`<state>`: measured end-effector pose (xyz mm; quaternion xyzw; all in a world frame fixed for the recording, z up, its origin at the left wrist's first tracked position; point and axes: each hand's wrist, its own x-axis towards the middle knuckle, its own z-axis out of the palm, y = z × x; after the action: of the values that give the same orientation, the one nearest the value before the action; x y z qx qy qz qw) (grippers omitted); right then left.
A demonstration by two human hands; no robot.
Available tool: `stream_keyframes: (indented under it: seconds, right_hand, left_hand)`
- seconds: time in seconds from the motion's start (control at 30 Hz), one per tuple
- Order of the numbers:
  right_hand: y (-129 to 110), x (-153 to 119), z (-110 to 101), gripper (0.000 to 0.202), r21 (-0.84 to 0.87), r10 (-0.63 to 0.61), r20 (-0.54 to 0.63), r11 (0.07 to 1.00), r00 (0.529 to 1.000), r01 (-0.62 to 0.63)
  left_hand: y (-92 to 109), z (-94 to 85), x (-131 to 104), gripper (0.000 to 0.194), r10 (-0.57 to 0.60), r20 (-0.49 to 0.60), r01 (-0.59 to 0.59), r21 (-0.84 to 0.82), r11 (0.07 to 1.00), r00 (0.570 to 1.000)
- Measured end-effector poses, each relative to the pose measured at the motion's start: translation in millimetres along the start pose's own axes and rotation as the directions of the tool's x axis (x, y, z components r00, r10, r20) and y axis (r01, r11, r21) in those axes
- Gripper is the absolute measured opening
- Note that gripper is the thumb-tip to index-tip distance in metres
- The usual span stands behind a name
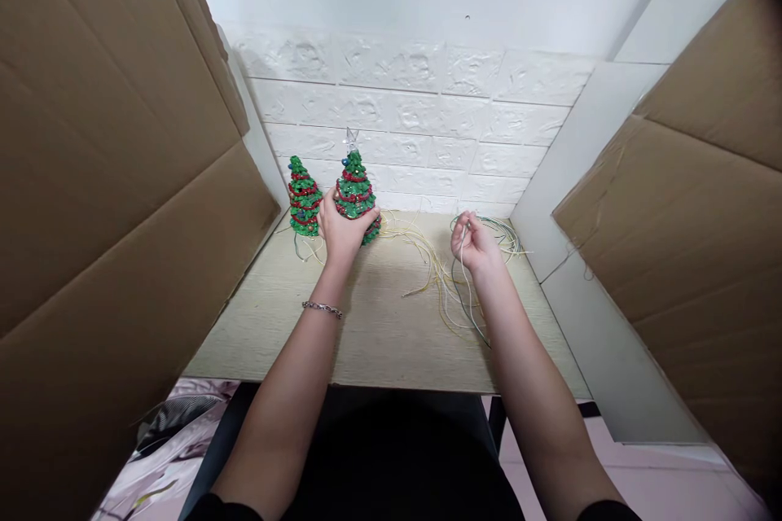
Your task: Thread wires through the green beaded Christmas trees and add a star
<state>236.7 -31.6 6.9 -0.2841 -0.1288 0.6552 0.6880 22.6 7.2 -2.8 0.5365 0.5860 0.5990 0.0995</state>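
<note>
A small green tree with red garland and a clear star on top (pixel 354 189) stands upright, and my left hand (pixel 343 226) is wrapped round its lower part. To its left is a similar tree (pixel 303 197) without a star, close to my fingers. My right hand (pixel 473 242) is closed, its fingers pinched together on thin cords (pixel 465 277), pale and dark green, that hang down to the tabletop. Loose yellow and white cords (pixel 431 256) lie between the two hands. Behind my right hand is a coil of green and pale cords (pixel 508 238).
The wooden tabletop (pixel 391 342) meets a white brick-patterned wall (pixel 415 106) at the back. Cardboard sheets stand at the left (pixel 122 138) and right (pixel 690 203). More thin cords (pixel 310 248) lie under the left tree.
</note>
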Motion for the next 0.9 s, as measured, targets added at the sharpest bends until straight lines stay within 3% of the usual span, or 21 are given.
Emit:
stream_keyframes:
  seconds: [0.13, 0.33, 0.53, 0.73, 0.9]
  right_hand:
    - [3.2, -1.3, -3.0, 0.031, -0.112, 0.029, 0.118, 0.994, 0.993, -0.015]
    - [10.0, -6.0, 3.9, 0.051, -0.339, -0.001, 0.194, 0.938, 0.981, 0.068]
    - [17.7, -9.3, 11.1, 0.044, -0.367, -0.051, 0.179, 0.923, 0.983, 0.115]
    - [19.6, -10.5, 12.1, 0.039, -0.398, 0.033, 0.187, 0.916, 0.982, 0.045]
    - [21.8, -9.8, 10.8, 0.056, -0.553, 0.106, 0.194, 0.833, 0.975, 0.019]
  left_hand:
    - [0.7, -0.1, -0.4, 0.075, -0.004, 0.004, 0.004, -0.001, 1.000, 1.000]
    - [2.8, -0.2, -1.5, 0.073, -0.008, 0.017, 0.008, -0.006, 1.000, 1.000]
    - [3.1, 1.1, -3.2, 0.076, 0.006, 0.060, -0.007, 0.002, 1.000, 0.998]
    - [4.7, 1.4, -4.5, 0.072, 0.030, 0.080, -0.028, -0.029, 0.999, 0.996]
    - [5.0, 1.6, -5.2, 0.071, 0.036, 0.087, -0.034, -0.034, 0.999, 0.996]
